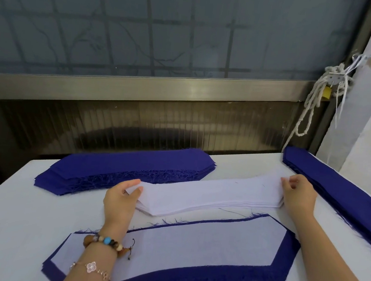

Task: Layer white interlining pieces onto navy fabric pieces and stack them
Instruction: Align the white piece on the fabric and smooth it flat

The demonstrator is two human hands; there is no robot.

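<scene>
A stack of white interlining pieces (211, 195) lies across the middle of the table. My left hand (121, 198) pinches the top sheet at the stack's left tip. My right hand (297, 197) pinches the same sheet at the right end, where it lifts off the stack. Nearest me lies a navy fabric piece (282, 256) with a white interlining piece (185, 244) laid on it, on top of a low layered pile. A thick stack of navy pieces (120, 168) sits behind the white stack.
A second navy stack (340, 188) runs along the table's right edge. The table (7, 226) is covered in white cloth. Behind it are a metal rail (140, 88) and a window, with knotted rope (314, 99) at the right.
</scene>
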